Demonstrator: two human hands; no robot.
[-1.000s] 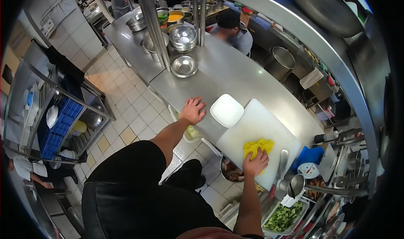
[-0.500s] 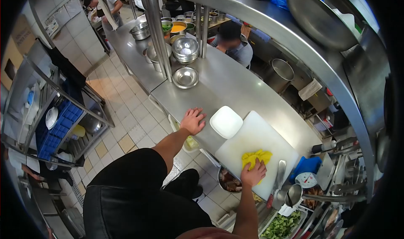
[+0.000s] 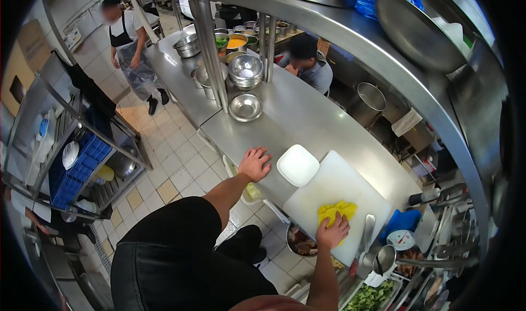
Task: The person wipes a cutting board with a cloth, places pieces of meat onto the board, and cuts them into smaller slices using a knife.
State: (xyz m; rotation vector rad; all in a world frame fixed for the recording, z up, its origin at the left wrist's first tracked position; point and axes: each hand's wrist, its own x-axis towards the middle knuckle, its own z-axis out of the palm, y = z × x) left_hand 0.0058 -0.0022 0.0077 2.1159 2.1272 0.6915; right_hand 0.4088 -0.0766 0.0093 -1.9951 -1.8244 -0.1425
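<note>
Right hand [image 3: 333, 231], fingers spread, presses the yellow cloth [image 3: 336, 211] beneath it onto the white cutting board [image 3: 359, 184]; left hand [image 3: 255, 164] lies spread on the steel counter [image 3: 263, 133], near the square white dish [image 3: 297, 165].

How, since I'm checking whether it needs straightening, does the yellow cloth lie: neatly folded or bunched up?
Bunched up: the yellow cloth is creased, with an uneven outline, under the right hand.

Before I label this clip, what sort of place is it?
Probably a commercial kitchen: a long steel counter bears stacked metal bowls, a white cutting board lies near a dial scale, and a person in an apron stands beyond.
</note>
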